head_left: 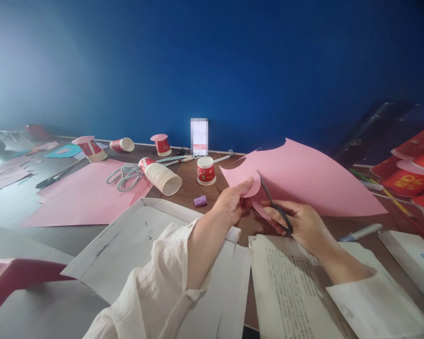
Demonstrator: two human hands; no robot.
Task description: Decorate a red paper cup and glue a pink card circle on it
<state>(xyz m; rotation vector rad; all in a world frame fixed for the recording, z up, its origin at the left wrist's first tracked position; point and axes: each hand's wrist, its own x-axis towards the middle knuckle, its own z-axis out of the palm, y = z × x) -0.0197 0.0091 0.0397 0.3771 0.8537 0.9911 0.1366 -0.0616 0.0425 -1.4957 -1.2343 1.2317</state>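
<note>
A large sheet of pink paper [311,179] is held up above the table, its left part cut along a curve. My left hand [233,200] pinches the rounded piece at the sheet's left edge between thumb and fingers. In my right hand [300,221] are black-handled scissors [277,205], their blades at the paper beside the curved cut. Fingers of the right hand pass through the handle loops. Below the hands lies an open printed book [286,282]. Just beyond my left hand stands a small red paper cup [206,172], with a purple cylinder [199,201] nearer to me.
A stack of paper cups [162,176] lies beside grey-handled scissors [125,177] and more pink paper [88,197]. Cups topped with pink discs [160,143] stand farther back. A phone [199,136] leans on the blue wall. Red cups [406,176] crowd the right; a white box lid [155,235] lies left.
</note>
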